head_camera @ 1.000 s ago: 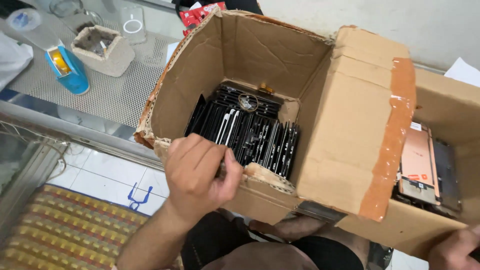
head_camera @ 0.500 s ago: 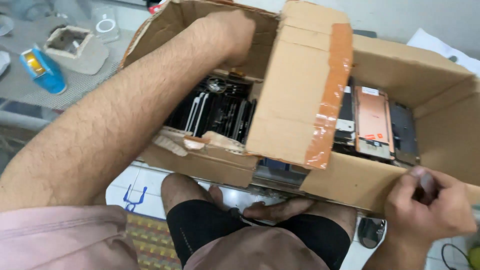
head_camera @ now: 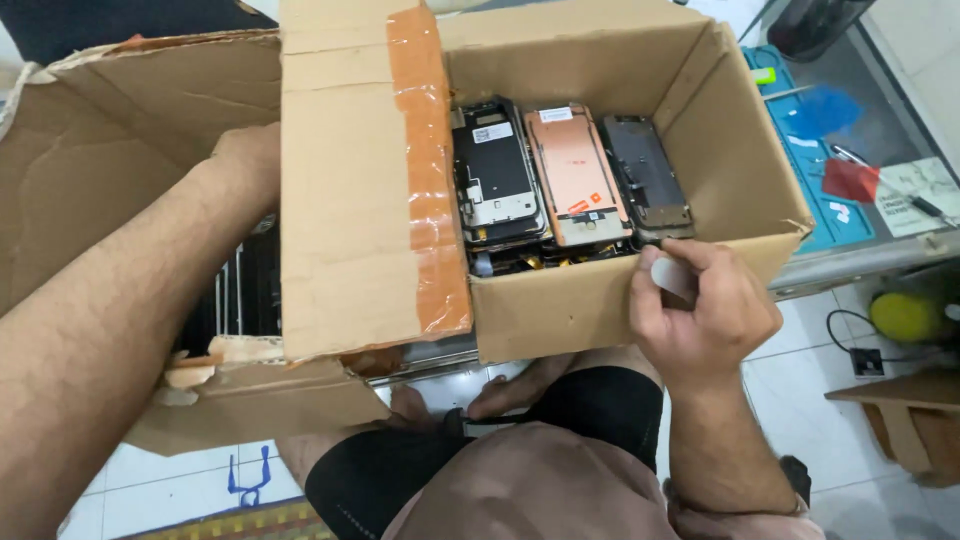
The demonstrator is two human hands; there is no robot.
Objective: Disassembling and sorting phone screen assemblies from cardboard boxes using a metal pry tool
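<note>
Left hand (head_camera: pixel 245 160) reaches into the cardboard box (head_camera: pixel 600 300), grip hidden; right hand (head_camera: pixel 705 305) pinches its front wall; phone screen assemblies (head_camera: pixel 575 175) likely fragile—hold by edges.

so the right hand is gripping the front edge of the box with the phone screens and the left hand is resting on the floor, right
Not quite. The right hand does grip the front edge of the box with the phone screens, but the left hand is reaching into the other cardboard box, not resting on the floor. The head view shows it.

Phone repair workshop, boxed phone screens (head_camera: pixel 578 172), blue repair mat (head_camera: pixel 835 150)
</note>
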